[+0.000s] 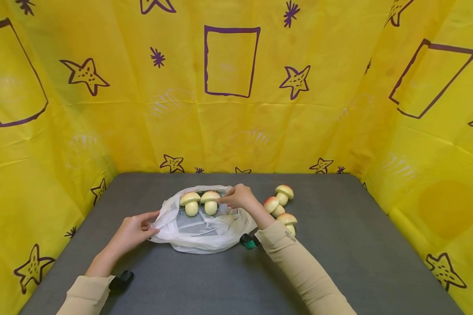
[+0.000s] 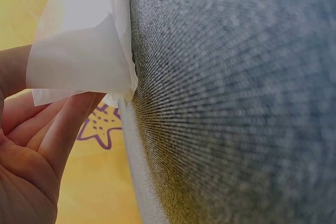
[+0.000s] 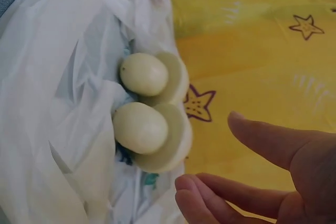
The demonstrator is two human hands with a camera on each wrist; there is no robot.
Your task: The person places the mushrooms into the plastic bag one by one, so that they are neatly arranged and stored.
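A white plastic bag (image 1: pixel 210 243) lies spread on the table with its mouth open upward. Two toy mushrooms (image 1: pixel 190 203) with cream stems and reddish-topped caps sit side by side inside it, the right-hand mushroom (image 1: pixel 210 205) nearest my right hand (image 1: pixel 238 197). That hand's index fingertip overlaps this cap in the head view; in the right wrist view thumb and fingers stand apart with nothing between them. On the left, my left hand (image 1: pixel 133 232) pinches the bag's edge between thumb and fingers, and the white film (image 2: pixel 84 51) covers part of the thumb in the left wrist view.
Three more toy mushrooms (image 1: pixel 284 192) lie in a cluster to the right of the bag, partly behind my right forearm. The dark grey table (image 1: pixel 339 245) is walled on three sides by yellow patterned cloth (image 1: pixel 236 131).
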